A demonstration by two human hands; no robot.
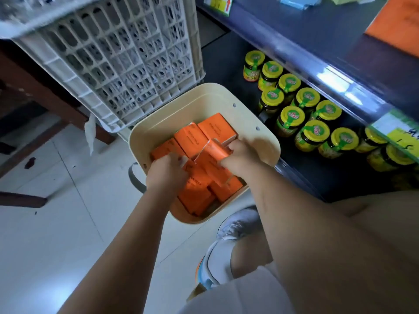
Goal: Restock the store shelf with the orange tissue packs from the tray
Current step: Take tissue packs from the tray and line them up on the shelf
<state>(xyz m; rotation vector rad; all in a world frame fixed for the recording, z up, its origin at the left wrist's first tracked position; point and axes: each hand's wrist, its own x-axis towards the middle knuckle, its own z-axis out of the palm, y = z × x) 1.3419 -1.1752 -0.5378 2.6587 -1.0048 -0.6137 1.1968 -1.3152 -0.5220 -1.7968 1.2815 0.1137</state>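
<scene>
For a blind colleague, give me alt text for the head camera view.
Two hands reach into a cream tray of orange tissue packs: the right hand grips a tilted pack, the left hand curls over others. Yellow-lidded jars fill the shelf alongside.

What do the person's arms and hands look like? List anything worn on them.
Both forearms are bare as far as the frame edge, and no sleeves show. The left hand and the right hand wear no gloves. No watch, bracelet or ring is visible.

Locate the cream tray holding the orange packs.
Head view, centre: the cream tray stands just below the white crate and left of the yellow-lidded jars.
</scene>
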